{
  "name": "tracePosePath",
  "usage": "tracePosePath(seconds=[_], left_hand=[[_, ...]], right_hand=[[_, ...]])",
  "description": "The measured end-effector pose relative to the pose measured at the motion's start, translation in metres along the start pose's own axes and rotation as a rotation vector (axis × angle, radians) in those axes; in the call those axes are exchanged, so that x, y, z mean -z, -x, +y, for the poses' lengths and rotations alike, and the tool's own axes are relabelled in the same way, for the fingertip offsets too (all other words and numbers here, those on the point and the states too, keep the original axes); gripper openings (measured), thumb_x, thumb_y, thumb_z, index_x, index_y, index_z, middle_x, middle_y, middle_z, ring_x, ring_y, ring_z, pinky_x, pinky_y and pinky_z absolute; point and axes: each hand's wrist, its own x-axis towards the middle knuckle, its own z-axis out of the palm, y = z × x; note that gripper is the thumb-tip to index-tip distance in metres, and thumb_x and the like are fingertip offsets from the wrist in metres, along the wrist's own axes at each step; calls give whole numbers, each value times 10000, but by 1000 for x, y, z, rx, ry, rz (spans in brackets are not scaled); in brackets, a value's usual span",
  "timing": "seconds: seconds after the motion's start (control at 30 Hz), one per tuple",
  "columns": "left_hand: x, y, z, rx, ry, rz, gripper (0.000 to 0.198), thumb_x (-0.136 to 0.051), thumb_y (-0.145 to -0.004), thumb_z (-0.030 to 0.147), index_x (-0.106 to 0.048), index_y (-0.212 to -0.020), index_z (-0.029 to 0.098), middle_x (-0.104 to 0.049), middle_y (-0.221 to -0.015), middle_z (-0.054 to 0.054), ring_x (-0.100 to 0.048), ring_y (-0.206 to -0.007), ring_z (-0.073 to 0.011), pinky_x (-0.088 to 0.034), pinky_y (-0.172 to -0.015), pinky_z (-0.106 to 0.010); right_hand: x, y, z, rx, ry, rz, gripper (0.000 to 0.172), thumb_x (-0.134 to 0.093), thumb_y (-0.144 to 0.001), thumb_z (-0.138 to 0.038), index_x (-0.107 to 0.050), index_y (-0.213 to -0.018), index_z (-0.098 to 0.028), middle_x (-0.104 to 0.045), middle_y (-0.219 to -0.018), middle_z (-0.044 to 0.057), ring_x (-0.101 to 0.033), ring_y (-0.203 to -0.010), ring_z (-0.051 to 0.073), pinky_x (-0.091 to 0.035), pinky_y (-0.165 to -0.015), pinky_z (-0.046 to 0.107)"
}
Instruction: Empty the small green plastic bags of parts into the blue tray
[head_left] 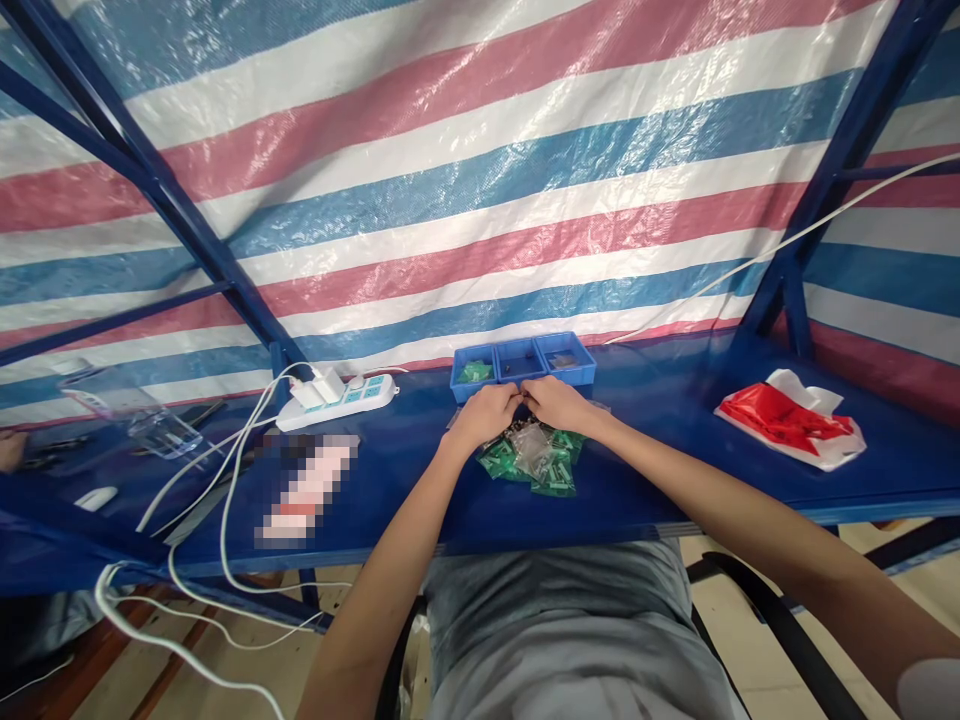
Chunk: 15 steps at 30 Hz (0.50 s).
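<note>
My left hand (487, 408) and my right hand (559, 403) meet fingertip to fingertip over the blue table (637, 480), pinching something small that is too tiny to make out. Just below them lies a pile of small clear bags (534, 455) holding green parts and dark hardware. Right behind the hands stands a blue tray with three compartments (523, 362); its left compartment holds green pieces, the others hold small dark items.
A white power strip (337, 397) with plugs and white cables (225, 480) lies at the left. A clear plastic container (142, 415) stands further left. A red and white plastic bag (791, 417) lies at the right. A striped tarp (480, 180) backs the table.
</note>
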Motion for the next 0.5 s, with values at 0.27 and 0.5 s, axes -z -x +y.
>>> tracePosePath(seconds=[0.27,0.5], left_hand=[[0,1,1,10,-8,-6,306,-402,-1029,346,-656,-970,186,-713,-955,-102,-665,-869,-231,-466,-746,-301],[1,1,3,9,-11,-11,326,-386,-1033,348,-662,-977,184,-712,-951,-102,-664,-865,-231,-469,-746,-304]], right_hand=[[2,2,-3,5,-3,0,227,-389,-1029,-236,-604,-1055,-169,-683,-1070,140,-647,-954,251,-381,-664,288],[3,2,-4,0,-8,1,235,-386,-1035,-247,-605,-1049,-164,-685,-1071,139,-652,-940,244,-371,-648,284]])
